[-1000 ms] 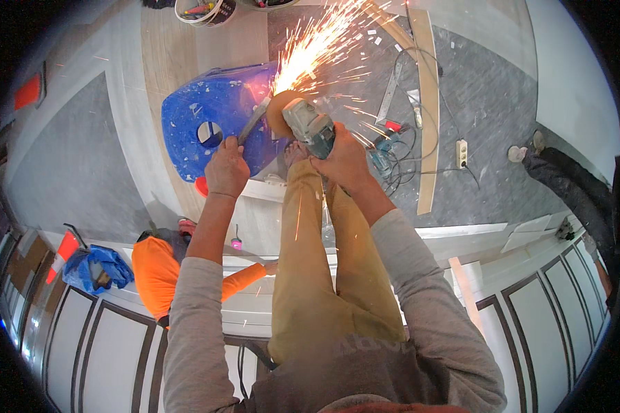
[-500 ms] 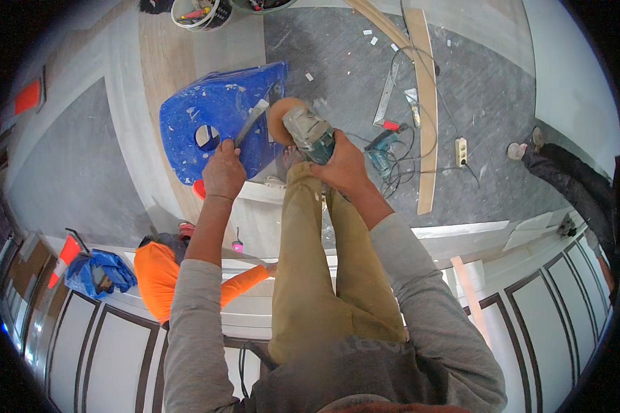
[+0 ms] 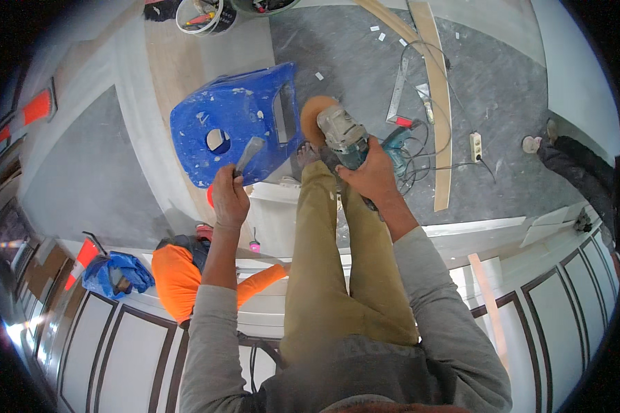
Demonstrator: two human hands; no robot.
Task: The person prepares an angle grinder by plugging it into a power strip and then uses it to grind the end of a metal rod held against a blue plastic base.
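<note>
My left hand (image 3: 229, 199) is closed around a chisel (image 3: 250, 153), its flat metal blade pointing up and away, above the near side of a blue plastic step stool (image 3: 238, 103) spattered with pale marks. In my right hand (image 3: 373, 173) is an angle grinder (image 3: 344, 134), gripped by its body. Its round brownish disc (image 3: 317, 120) faces left, just beyond the stool's right edge. Chisel and disc are clearly apart. Whether the disc spins I cannot tell.
On the dark floor at right lie a long wooden strip (image 3: 435, 117), a metal square (image 3: 397, 93), a teal power tool (image 3: 396, 148), loose cables and a white power strip (image 3: 475, 146). A tool bucket (image 3: 203, 17) stands far left. Another person's orange sleeve (image 3: 263, 283) is at left.
The chisel has moved away from the disc, lower and to the left against the stool. The grinder has shifted right, widening the gap. The whole view has also shifted slightly.
</note>
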